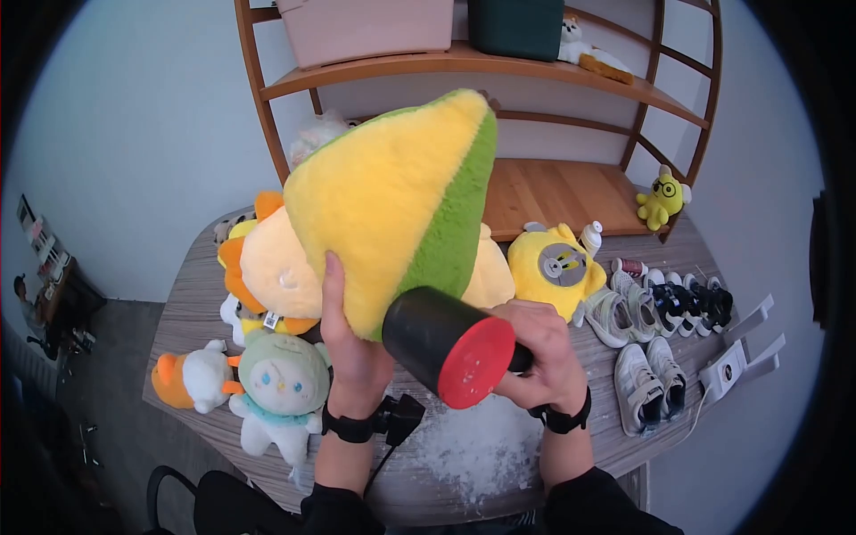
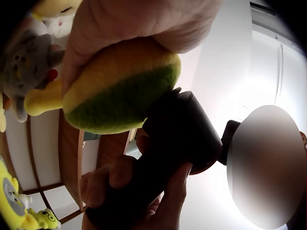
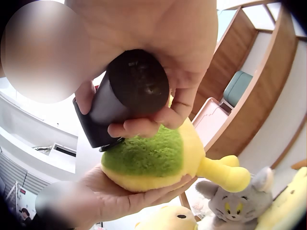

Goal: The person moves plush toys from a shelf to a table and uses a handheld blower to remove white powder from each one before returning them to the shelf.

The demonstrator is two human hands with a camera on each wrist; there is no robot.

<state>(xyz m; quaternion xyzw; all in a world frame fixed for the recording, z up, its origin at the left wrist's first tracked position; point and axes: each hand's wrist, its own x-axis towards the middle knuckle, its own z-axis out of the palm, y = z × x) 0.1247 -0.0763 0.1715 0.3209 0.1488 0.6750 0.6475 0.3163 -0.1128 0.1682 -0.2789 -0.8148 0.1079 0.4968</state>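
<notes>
A yellow and green plush [image 1: 383, 196] is raised over the table, held by the left hand [image 1: 352, 361] with its thumb on the yellow side. The right hand [image 1: 548, 357] grips the handle of a black device [image 1: 423, 330] with a red round end. In the head view, the device overlaps the plush's lower green side. The left wrist view shows the left hand [image 2: 134, 24] curled over the plush [image 2: 120, 93]. In the right wrist view, fingers wrap the device [image 3: 115, 96], its far end at the green fur [image 3: 153, 155].
White powder [image 1: 481, 446] is spread on the grey table, near a black plug [image 1: 401, 419]. Plush toys [image 1: 285, 379] stand at the left, a yellow one [image 1: 553, 267] behind. Several shoes [image 1: 637, 388] and a white device [image 1: 727, 370] are at the right; a wooden shelf [image 1: 553, 192] stands behind.
</notes>
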